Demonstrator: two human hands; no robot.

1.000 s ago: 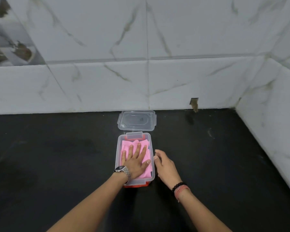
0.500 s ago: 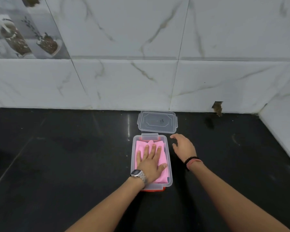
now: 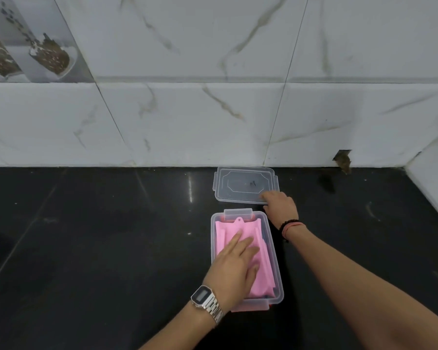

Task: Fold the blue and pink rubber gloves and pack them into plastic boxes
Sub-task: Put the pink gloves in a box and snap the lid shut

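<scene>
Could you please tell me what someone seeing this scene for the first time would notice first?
The pink glove stands out, folded inside the clear box on the black counter, pressed flat by the left hand. Just behind the box, near the marble wall, the right hand touches the near right corner of the clear lid.

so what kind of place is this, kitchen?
Probably a kitchen counter, though no sink or stove shows. A polished black stone countertop runs into a corner of white marble-look wall tiles, and one decorative tile at upper left seems to picture food. The plastic box sits on the countertop.
</scene>
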